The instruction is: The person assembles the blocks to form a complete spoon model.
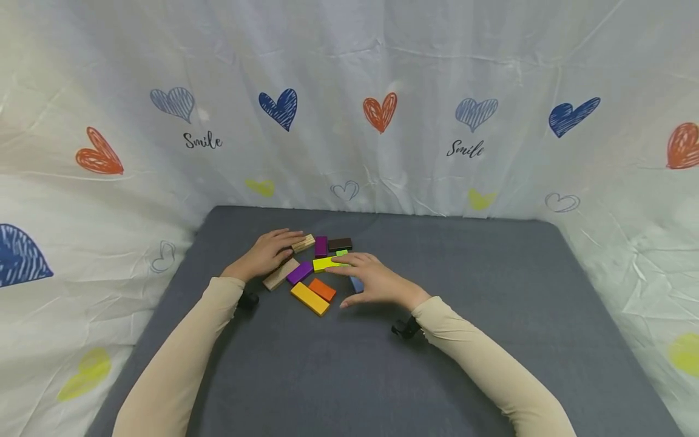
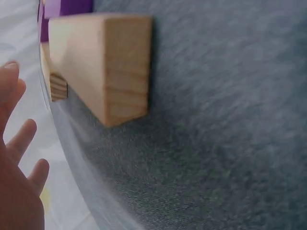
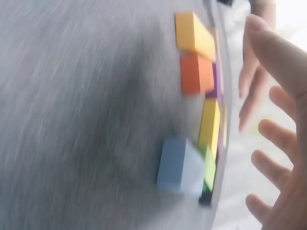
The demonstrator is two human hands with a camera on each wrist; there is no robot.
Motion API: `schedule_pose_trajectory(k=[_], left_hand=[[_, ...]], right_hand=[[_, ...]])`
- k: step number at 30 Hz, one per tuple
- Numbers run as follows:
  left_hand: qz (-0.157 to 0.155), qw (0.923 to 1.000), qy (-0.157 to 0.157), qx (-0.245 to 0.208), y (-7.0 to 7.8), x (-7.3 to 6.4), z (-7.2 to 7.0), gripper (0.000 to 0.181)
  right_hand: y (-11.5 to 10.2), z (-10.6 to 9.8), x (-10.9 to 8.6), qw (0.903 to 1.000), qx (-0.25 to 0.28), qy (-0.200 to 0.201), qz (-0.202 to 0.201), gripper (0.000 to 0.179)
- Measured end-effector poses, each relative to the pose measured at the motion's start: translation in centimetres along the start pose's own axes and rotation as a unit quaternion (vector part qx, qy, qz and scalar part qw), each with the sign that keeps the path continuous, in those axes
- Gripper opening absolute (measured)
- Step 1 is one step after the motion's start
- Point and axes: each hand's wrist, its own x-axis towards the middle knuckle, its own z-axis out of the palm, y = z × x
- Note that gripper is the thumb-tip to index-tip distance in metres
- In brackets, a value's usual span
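Observation:
My left hand (image 1: 266, 252) reaches over the left side of a loose group of coloured blocks, its fingers extended beside a light wooden block (image 1: 303, 243). Below its thumb lies a longer plain wooden block (image 2: 125, 72), near the left wrist camera. My right hand (image 1: 378, 281) spreads over the group's right side, thumb apart from the fingers. Its fingertips overlap a yellow block (image 1: 325, 264) in the head view. Partly hidden beneath this hand are a blue block (image 3: 180, 166) and a green block (image 3: 208, 167). Neither hand has its fingers curled round a block.
Purple blocks (image 1: 300, 273), a dark brown block (image 1: 340, 244), an orange block (image 1: 322, 289) and an amber block (image 1: 310, 299) lie flat on the grey cloth-covered table (image 1: 349, 376). A white curtain (image 1: 327, 48) printed with hearts stands behind and at both sides.

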Motion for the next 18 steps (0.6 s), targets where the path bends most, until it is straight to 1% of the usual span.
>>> schedule_pose_trajectory(k=[3, 6, 11, 13, 18], left_hand=[[-0.004, 0.9999, 0.002, -0.010, -0.4, 0.2, 0.2, 0.044], [-0.005, 0.9999, -0.009, -0.009, -0.6, 0.4, 0.3, 0.043], [-0.007, 0.9997, -0.018, -0.014, -0.8, 0.8, 0.6, 0.043], [-0.006, 0.9997, -0.019, -0.010, -0.9, 1.0, 0.7, 0.042], [-0.017, 0.9997, -0.016, -0.008, -1.0, 1.5, 0.7, 0.038]], right_hand=[[-0.8, 0.7, 1.1, 0.9996, 0.010, -0.013, -0.023, 0.082], [-1.3, 1.3, 2.0, 0.9988, 0.011, -0.033, -0.033, 0.082], [-1.7, 2.1, 3.2, 0.9974, 0.008, -0.066, -0.029, 0.079], [-1.8, 2.3, 3.5, 0.9971, 0.005, -0.071, -0.028, 0.078], [-1.9, 2.8, 4.1, 0.9966, -0.003, -0.078, -0.027, 0.077]])
